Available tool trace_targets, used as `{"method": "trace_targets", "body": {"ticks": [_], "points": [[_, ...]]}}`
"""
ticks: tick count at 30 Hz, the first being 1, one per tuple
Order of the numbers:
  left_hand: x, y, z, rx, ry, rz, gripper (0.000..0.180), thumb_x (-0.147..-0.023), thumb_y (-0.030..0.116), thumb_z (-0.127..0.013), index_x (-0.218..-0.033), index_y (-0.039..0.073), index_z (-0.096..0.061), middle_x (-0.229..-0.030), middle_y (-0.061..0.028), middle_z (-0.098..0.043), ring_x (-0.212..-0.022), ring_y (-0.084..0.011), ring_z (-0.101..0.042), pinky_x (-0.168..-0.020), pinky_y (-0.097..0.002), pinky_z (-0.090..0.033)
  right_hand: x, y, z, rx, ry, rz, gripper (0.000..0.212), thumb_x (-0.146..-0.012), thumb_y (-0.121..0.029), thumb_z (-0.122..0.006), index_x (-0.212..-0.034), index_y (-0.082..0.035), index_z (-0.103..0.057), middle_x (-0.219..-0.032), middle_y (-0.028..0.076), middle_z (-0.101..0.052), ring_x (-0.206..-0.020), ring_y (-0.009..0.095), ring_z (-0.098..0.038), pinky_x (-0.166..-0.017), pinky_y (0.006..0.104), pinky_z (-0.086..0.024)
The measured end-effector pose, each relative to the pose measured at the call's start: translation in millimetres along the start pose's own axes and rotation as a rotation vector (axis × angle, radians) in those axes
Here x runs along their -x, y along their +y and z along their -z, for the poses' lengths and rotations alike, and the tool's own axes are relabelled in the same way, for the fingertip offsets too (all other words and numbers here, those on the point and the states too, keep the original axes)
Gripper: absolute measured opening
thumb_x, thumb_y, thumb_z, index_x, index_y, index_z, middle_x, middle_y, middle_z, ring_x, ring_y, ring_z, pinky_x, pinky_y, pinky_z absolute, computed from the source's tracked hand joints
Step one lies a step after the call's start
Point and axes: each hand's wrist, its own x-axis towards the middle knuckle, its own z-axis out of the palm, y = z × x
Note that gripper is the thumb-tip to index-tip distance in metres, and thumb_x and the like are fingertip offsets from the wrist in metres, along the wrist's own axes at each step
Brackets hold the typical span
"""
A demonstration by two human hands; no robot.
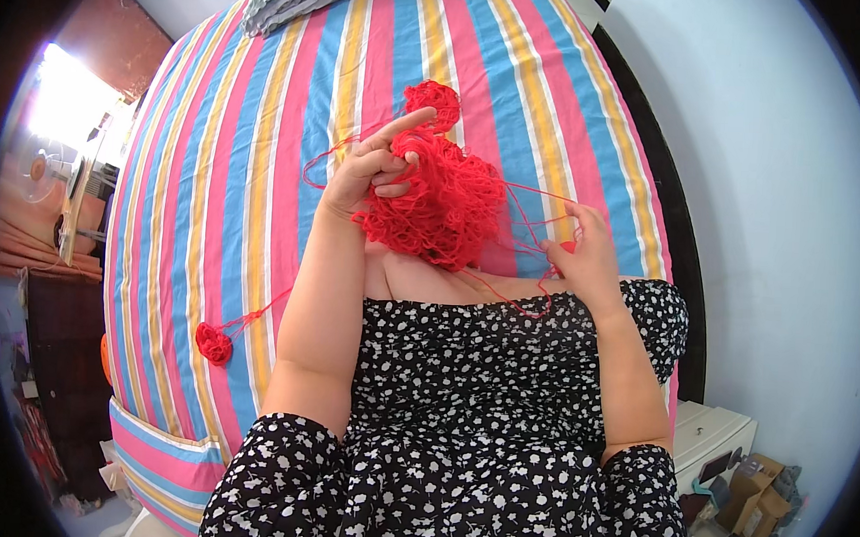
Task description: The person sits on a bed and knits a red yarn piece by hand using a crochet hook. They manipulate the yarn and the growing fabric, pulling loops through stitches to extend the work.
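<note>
A large tangled heap of red yarn (437, 206) lies over my folded legs. My left hand (372, 165) is at its left edge, index finger stretched out and the other fingers curled into the strands. Off to the right, my right hand (584, 256) pinches red yarn, with a small red wad partly hidden in the palm. Several loose strands (523, 215) run between the heap and my right hand, and one loop hangs down onto the dress. Just beyond the heap sits a smaller red yarn bundle (433, 98).
A little red yarn ball (214, 344) lies at left on the striped bedsheet (290, 166), a strand trailing toward my left arm. A grey ruffled pillow (298, 4) is at the far edge. To the right are a pale wall (769, 187), a white drawer cabinet (706, 439) and cardboard boxes (760, 504).
</note>
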Motion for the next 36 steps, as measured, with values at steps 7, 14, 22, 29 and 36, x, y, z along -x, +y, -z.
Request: {"method": "trace_targets", "body": {"ticks": [7, 14, 22, 29, 36], "points": [[0, -1, 6, 0.010, -0.024, -0.002, 0.069, -0.071, -0.006, -0.040, -0.139, 0.005, -0.032, -0.078, -0.0043, -0.051, -0.048, -0.0037, -0.027, -0.041, -0.0159, -0.025, 2, -10, 9, 0.058, -0.270, -0.006, 0.075, -0.065, -0.035, -0.078, -0.126, -0.005, -0.047, -0.119, 0.012, -0.050, -0.107, 0.028, -0.052, -0.092, 0.0349, -0.042], [-1, 1, 1, -0.011, 0.035, -0.021, 0.069, -0.070, -0.006, -0.040, -0.138, 0.006, -0.035, -0.083, -0.0050, -0.055, -0.050, -0.0029, -0.029, -0.041, -0.0155, -0.025, 2, 9, 3, -0.138, -0.413, -0.098, 0.037, -0.076, -0.030, -0.071, -0.103, -0.005, -0.065, -0.100, 0.007, -0.055, -0.086, 0.017, -0.055, -0.078, 0.0290, -0.047], [1, 2, 9, 0.021, 0.008, -0.035, 0.071, -0.069, -0.007, -0.041, -0.138, 0.006, -0.035, -0.084, -0.0051, -0.056, -0.049, -0.0020, -0.028, -0.041, -0.0154, -0.025, 16, 10, 50, -0.855, -0.387, -0.425, 0.013, -0.088, -0.014, -0.059, -0.086, -0.003, -0.064, -0.085, -0.001, -0.057, -0.050, 0.001, -0.036, -0.045, 0.0181, -0.026], [-2, 0, 7, 0.021, 0.022, -0.029, 0.071, -0.069, -0.007, -0.041, -0.139, 0.006, -0.034, -0.083, -0.0060, -0.055, -0.048, -0.0020, -0.027, -0.041, -0.0159, -0.025, 20, 38, 82, -1.414, -0.111, -0.454, 0.019, -0.092, -0.021, -0.051, -0.087, -0.004, -0.060, -0.093, 0.002, -0.058, -0.047, 0.003, -0.031, -0.044, 0.0180, -0.024], [-2, 0, 3, -0.002, 0.024, -0.027, 0.071, -0.069, -0.006, -0.041, -0.139, 0.005, -0.034, -0.080, -0.0049, -0.053, -0.047, -0.0022, -0.025, -0.041, -0.0158, -0.025, 24, 39, 73, -0.337, -0.075, 0.018, 0.018, -0.087, -0.017, -0.059, -0.091, 0.000, -0.065, -0.094, 0.001, -0.055, -0.065, 0.005, -0.048, -0.057, 0.0195, -0.038]]}}
